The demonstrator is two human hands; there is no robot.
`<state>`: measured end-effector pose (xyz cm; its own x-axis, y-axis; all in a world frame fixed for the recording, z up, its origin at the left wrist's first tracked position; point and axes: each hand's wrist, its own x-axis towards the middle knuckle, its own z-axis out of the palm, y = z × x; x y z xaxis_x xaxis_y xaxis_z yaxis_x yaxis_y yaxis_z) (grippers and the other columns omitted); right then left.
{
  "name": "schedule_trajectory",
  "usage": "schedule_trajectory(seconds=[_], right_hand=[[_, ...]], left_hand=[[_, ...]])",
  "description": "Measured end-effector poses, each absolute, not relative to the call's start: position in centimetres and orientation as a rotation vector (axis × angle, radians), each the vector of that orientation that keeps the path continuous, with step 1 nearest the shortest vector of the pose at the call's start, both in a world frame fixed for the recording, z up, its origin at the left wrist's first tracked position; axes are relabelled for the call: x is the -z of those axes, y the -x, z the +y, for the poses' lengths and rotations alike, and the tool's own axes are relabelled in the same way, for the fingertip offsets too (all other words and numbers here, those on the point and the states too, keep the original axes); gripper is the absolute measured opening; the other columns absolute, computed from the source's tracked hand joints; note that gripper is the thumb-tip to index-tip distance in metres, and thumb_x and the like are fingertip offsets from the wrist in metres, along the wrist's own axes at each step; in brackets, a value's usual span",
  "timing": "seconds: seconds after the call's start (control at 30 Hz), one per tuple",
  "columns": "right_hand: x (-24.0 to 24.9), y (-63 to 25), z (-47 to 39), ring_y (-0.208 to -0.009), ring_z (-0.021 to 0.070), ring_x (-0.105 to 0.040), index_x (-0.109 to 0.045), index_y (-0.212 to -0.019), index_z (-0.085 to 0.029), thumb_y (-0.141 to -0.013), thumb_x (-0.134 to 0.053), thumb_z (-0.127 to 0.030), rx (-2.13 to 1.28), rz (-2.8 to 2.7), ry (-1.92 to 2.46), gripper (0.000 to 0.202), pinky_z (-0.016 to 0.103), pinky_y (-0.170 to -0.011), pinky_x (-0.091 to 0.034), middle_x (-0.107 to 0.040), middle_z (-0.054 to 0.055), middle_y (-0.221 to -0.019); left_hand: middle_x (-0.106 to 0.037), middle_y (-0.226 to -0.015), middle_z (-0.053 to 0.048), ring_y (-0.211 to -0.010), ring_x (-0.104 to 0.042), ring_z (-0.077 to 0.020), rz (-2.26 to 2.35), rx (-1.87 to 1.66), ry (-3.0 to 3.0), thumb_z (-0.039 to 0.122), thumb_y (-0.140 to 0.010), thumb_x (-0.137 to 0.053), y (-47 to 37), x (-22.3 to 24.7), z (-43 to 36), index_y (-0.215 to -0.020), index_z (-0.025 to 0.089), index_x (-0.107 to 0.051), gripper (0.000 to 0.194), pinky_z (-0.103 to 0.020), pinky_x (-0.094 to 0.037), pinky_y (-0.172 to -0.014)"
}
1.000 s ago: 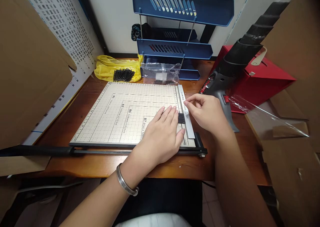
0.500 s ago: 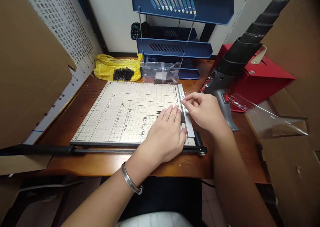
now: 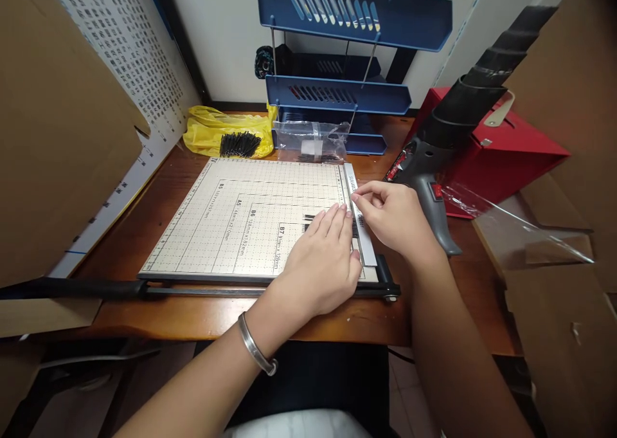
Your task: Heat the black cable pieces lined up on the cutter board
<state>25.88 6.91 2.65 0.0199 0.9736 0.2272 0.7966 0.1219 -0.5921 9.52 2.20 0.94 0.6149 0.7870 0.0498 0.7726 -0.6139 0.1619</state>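
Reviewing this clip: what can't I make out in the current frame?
All in the head view:
- Middles of the thin black pieces: hidden under the left hand.
- Whether the right hand pinches anything: its own fingertips hide that.
- Part of the lettering on the pale strip: covered by the right hand's fingers.
- Outer end of the black handle: cut off by the left edge.
- Marks on the printed panel: too small.

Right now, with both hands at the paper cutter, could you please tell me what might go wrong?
The left hand reaches over the blade arm of the paper cutter, so raising that arm could nick the wrist. The black strips, partly hidden under that hand, might slip out of line. The right hand appears close to the grey tool and might knock it.
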Motion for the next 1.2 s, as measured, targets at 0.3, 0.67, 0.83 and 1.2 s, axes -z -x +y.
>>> schedule_trajectory(seconds=[0.3,0.67,0.83,1.2], right_hand=[[-2.7,-25.8,6.8,-0.066,0.0132,-0.05,-0.076,-0.096,-0.022,-0.093,-0.055,-0.042,-0.37,-1.779,1.731,0.029,0.03,-0.068,-0.034,-0.062,0.001,-0.069],[-1.7,-24.3,5.6,-0.128,0.0281,-0.055,-0.066,-0.123,-0.023,-0.099,-0.048,-0.033,-0.284,-2.023,1.543,0.032,0.052,-0.112,-0.037,-0.064,0.008,-0.134],[-1.0,-24.1,5.5,-0.147,0.0281,-0.042,-0.06,-0.131,-0.025,-0.102,-0.041,-0.036,-0.367,-2.043,1.53,0.037,0.063,-0.124,-0.021,-0.054,0.007,-0.15],[-1.6,-23.6,5.9,-0.161,0.0337,-0.017,-0.039,-0.156,-0.02,-0.104,-0.026,-0.042,-0.419,-2.122,1.811,0.058,0.074,-0.126,-0.003,-0.029,0.007,-0.169]], left_hand=[[-0.017,-0.17,-0.022,-0.161,-0.011,-0.0277,1.354,-0.328,-2.729,0.035,-0.107,-0.029,-9.0,-1.0,1.7,-0.16,-0.005,-0.024,0.067,-0.044,-0.01,-0.134],[-0.031,-0.169,-0.01,-0.16,-0.022,-0.0221,1.504,-0.336,-2.482,0.037,-0.107,-0.033,-2.9,-2.0,2.7,-0.158,0.012,-0.037,0.057,-0.05,-0.01,-0.133],[-0.037,-0.167,-0.009,-0.158,-0.027,-0.0226,1.474,-0.415,-2.408,0.031,-0.102,-0.044,-2.7,-2.1,3.4,-0.144,0.015,-0.051,0.046,-0.05,-0.012,-0.133],[-0.046,-0.162,-0.007,-0.156,-0.033,-0.0225,1.465,-0.492,-2.39,0.027,-0.103,-0.045,-2.8,-1.8,3.2,-0.133,0.018,-0.055,0.034,-0.051,-0.013,-0.133]])
